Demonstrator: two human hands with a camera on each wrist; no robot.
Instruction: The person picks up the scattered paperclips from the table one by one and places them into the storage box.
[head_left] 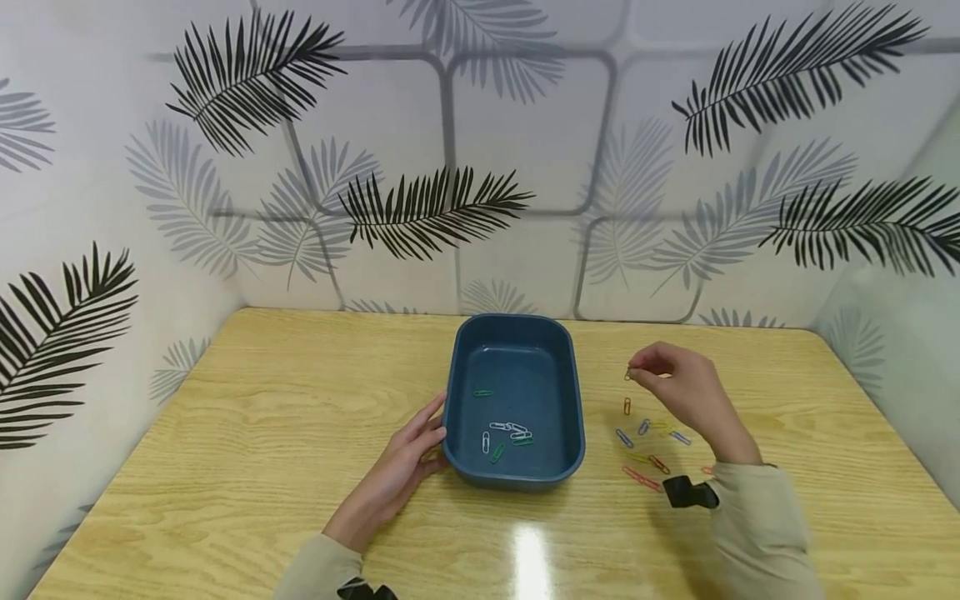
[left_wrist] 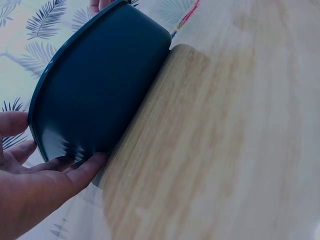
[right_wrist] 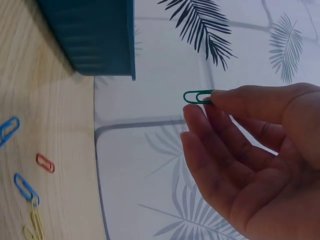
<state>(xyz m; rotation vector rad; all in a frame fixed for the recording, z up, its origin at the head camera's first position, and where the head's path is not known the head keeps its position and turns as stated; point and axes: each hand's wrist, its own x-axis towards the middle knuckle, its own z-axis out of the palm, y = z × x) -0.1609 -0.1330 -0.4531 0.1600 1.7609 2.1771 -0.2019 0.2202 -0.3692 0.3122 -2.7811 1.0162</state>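
Observation:
A dark blue plastic bin stands on the table, with white paper clips and green paper clips on its floor. My left hand touches the bin's left side with extended fingers, and the left wrist view shows fingertips against the outer wall. Between thumb and index finger my right hand pinches a green paper clip, held above the table to the right of the bin. Under that hand lie loose clips: a small red clip, blue clips, yellow clips and pinkish-red clips.
The wood-grain table reaches back to a wall covering with leaf prints. Light glares off the table's front. Part of an orange-red clip shows beside the right sleeve.

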